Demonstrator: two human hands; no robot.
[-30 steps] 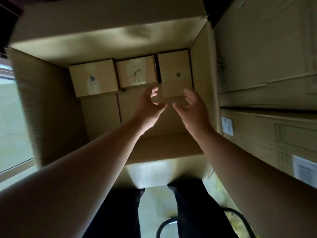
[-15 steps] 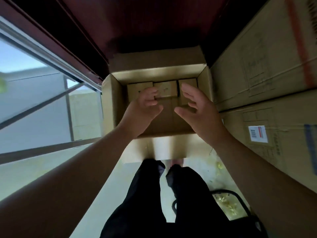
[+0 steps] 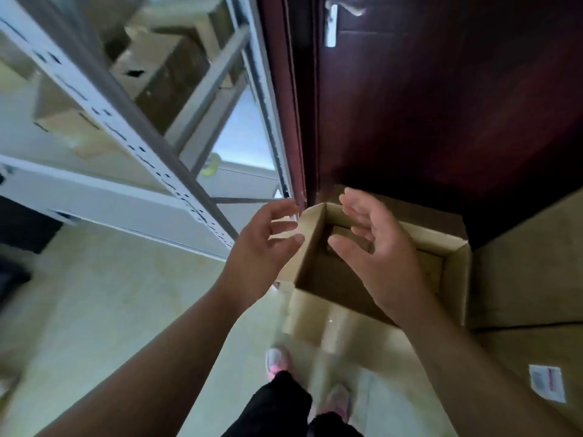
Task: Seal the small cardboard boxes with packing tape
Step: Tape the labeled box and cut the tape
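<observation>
Our left hand (image 3: 265, 244) and right hand (image 3: 385, 257) hang over the big box (image 3: 457, 272). The fingers are loose and spread, and they hold nothing. The small boxes (image 3: 337, 231) sit deep inside it. We think this is a gap between boxes. Next we need to find the tape and one more small box.

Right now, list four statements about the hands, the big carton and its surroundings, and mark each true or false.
1. The left hand and right hand hold nothing. True.
2. The large carton is taped shut. False: its top is open.
3. The large carton stands beside a dark red door. True.
4. The person is barefoot. False: light shoes are on the feet.
</observation>
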